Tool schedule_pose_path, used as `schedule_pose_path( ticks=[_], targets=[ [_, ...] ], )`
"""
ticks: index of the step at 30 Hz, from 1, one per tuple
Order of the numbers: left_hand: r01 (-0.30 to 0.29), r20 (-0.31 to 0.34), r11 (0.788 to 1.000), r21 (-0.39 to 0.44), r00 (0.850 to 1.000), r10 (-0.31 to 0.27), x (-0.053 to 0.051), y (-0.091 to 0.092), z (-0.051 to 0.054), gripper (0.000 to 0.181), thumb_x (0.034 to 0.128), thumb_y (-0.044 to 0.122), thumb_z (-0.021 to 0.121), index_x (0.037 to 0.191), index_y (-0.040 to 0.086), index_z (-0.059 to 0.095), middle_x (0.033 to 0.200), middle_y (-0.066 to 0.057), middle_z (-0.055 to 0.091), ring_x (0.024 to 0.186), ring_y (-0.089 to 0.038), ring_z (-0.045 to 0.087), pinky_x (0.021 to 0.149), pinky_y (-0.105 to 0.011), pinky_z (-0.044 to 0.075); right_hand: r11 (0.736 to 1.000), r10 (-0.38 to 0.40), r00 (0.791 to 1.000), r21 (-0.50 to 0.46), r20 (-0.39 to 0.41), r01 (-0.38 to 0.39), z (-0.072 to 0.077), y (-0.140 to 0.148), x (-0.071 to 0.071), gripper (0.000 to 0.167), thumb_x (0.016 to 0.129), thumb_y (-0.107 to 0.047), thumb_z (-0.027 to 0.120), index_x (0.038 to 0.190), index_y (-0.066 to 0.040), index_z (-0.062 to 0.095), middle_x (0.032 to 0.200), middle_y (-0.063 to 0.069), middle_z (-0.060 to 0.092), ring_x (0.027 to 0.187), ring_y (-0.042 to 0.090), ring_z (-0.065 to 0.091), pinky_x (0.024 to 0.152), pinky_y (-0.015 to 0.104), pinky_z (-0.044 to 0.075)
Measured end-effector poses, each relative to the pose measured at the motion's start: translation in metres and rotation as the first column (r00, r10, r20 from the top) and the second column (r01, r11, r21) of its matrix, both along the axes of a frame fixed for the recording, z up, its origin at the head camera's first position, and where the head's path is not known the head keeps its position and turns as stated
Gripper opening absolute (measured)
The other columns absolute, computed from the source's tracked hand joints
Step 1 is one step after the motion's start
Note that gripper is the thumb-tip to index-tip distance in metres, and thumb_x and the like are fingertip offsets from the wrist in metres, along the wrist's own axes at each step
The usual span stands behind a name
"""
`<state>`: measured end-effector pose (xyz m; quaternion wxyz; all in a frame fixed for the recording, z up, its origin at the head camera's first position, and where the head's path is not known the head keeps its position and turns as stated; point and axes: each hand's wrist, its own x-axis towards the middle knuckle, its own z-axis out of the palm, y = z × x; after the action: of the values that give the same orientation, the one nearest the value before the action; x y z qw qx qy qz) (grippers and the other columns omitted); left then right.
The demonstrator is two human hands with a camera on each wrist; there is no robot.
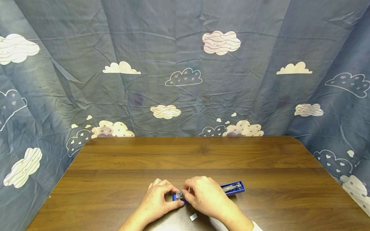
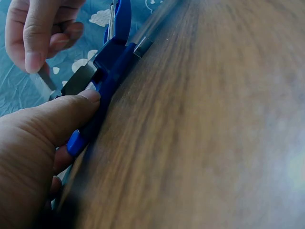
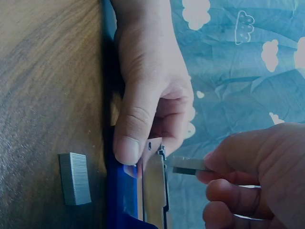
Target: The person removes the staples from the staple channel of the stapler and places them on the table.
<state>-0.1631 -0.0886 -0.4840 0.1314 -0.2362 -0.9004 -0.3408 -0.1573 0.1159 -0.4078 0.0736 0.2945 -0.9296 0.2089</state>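
A blue stapler (image 1: 241, 189) lies on the table with its top swung back, its metal magazine (image 3: 153, 188) exposed. My left hand (image 1: 157, 199) grips the stapler's end, thumb on one side and fingers on the other. Over the magazine, my right hand (image 1: 206, 195) pinches a short strip of staples (image 3: 188, 163) between thumb and fingertips. The left wrist view also shows this strip close to the magazine; whether they touch I cannot tell. A second block of staples (image 1: 193, 217) lies loose on the table, on the near side of the stapler.
The brown wooden table (image 1: 185, 154) stretches out behind the hands, with rounded far corners. Beyond its edges hangs a blue-grey curtain (image 1: 150, 93) printed with white clouds.
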Motion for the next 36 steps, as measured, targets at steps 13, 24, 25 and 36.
schedule_pose_path(
  ticks=[13,24,25,36],
  targets=[
    [-0.004,0.004,1.000,-0.007,1.000,0.004,0.002,-0.001,0.001,0.022,0.0726,0.042,0.090,0.086,0.033,0.074,0.086,0.025,0.062,0.086,0.001,0.047,0.079,-0.028,0.039,0.980,0.168,0.975,-0.130,0.145,-0.149,0.009,0.002,0.004,0.019,0.080,-0.013,0.073,0.071,-0.026,0.062,0.060,-0.021,0.043,0.055,-0.009,0.038,0.051,0.014,0.035],
    [-0.006,0.017,1.000,-0.025,1.000,0.007,0.002,-0.001,0.002,0.024,0.0727,0.037,0.089,0.092,0.030,0.077,0.089,0.023,0.065,0.087,0.001,0.048,0.081,-0.029,0.040,0.945,0.304,0.919,0.042,0.250,-0.324,-0.003,-0.008,0.018,0.018,0.077,-0.016,0.075,0.069,-0.028,0.065,0.053,-0.025,0.044,0.049,-0.017,0.033,0.050,0.009,0.033],
    [-0.006,0.018,1.000,-0.023,1.000,0.006,0.002,-0.001,0.002,0.024,0.0729,0.038,0.089,0.092,0.030,0.077,0.089,0.023,0.065,0.087,0.001,0.047,0.081,-0.029,0.040,0.946,0.298,0.920,0.054,0.254,-0.321,-0.004,-0.008,0.018,0.018,0.077,-0.017,0.075,0.069,-0.028,0.065,0.052,-0.025,0.044,0.049,-0.017,0.034,0.050,0.009,0.033],
    [-0.007,0.016,1.000,-0.017,1.000,0.007,0.002,-0.001,0.002,0.026,0.0744,0.044,0.088,0.092,0.028,0.077,0.089,0.023,0.065,0.087,0.001,0.048,0.082,-0.030,0.041,0.960,0.188,0.942,0.153,0.278,-0.237,-0.007,-0.007,0.016,0.018,0.079,-0.019,0.074,0.069,-0.028,0.062,0.055,-0.024,0.044,0.056,-0.005,0.042,0.056,0.016,0.036]
  ],
)
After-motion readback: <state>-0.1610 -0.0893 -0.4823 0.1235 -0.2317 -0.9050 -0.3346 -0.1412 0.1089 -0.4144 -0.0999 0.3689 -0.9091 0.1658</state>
